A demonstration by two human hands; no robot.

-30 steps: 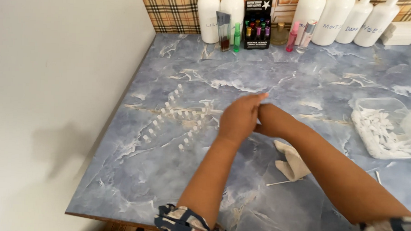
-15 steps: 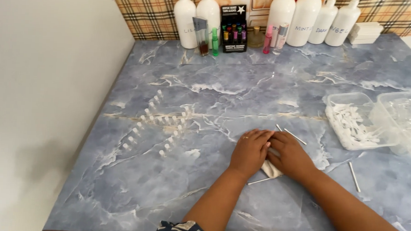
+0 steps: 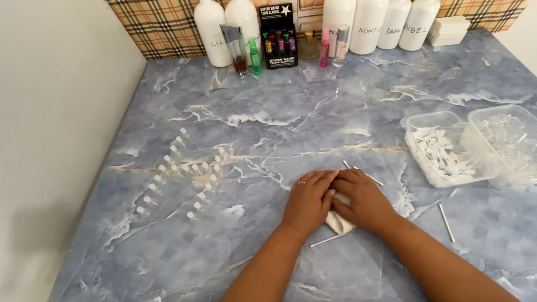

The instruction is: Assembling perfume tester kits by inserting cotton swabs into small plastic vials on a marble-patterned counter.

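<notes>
Both the left hand (image 3: 308,200) and right hand (image 3: 363,200) press flat on a small white cloth (image 3: 336,221) mid-table, possibly pinching something hidden beneath, so a sideways shove could scatter the thin sticks (image 3: 327,239) lying beside it.

Two hands, the left hand (image 3: 310,200) and right hand (image 3: 363,200), lie side by side. Just right of them sit two clear plastic tubs (image 3: 440,147). Far beyond them stand five tall white bottles (image 3: 339,20) and one black box of vials (image 3: 279,37). Left of them stand roughly twenty small clear vials (image 3: 183,171).
</notes>
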